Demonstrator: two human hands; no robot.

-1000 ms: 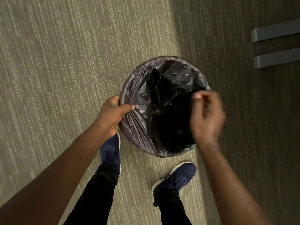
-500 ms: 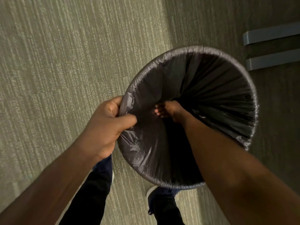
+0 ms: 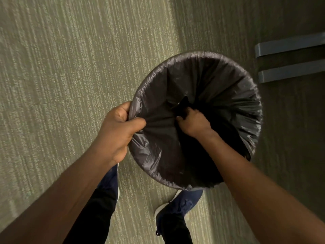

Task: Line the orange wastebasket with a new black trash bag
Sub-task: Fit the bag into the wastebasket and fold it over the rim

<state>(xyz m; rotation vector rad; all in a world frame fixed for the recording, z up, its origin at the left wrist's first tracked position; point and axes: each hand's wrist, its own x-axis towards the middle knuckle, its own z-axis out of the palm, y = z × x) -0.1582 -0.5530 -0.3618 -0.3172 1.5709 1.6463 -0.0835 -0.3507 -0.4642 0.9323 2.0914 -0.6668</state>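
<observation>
Your left hand pinches the bag at the near rim; your right hand clutches slack plastic inside, bottom straight below.

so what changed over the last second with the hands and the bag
The right hand went from hovering over the rim down inside the bag, where its fingers now press the plastic. The folds inside were spread out. The left hand stayed gripping the near rim.

Bare forearms, black trousers, navy sneakers.
</observation>
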